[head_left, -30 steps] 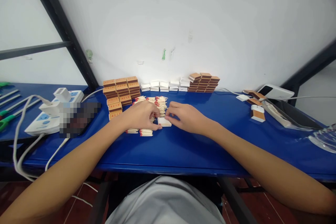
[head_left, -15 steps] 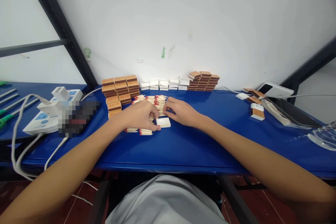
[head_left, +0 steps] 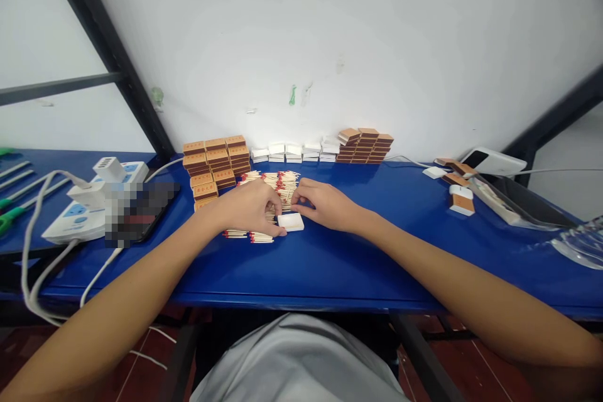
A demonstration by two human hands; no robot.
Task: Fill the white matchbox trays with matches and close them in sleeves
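A white matchbox tray point(head_left: 291, 222) lies on the blue table in front of me. At its left end, my left hand point(head_left: 257, 206) is curled with thumb and fingers round the tray's edge. Red-tipped matches point(head_left: 286, 182) are heaped just behind the tray, and more matches point(head_left: 261, 237) lie in small bundles under and in front of my left hand. My right hand point(head_left: 323, 202) is beside the heap, behind the tray's right end. Its thumb and fingertips are drawn together at the matches; what they pinch is too small to make out.
Stacked matchboxes point(head_left: 217, 157) stand at the back left, more matchboxes point(head_left: 367, 147) at the back right. White trays point(head_left: 293, 152) line the wall between them. A power strip point(head_left: 78, 217) with cables and a phone point(head_left: 155, 210) lie left; loose boxes point(head_left: 462, 204) and a pouch point(head_left: 527, 204) lie right.
The tray and my left hand have shifted very slightly to the left. My right hand's fingertips have also edged left along the matches. The stacks stand as before.
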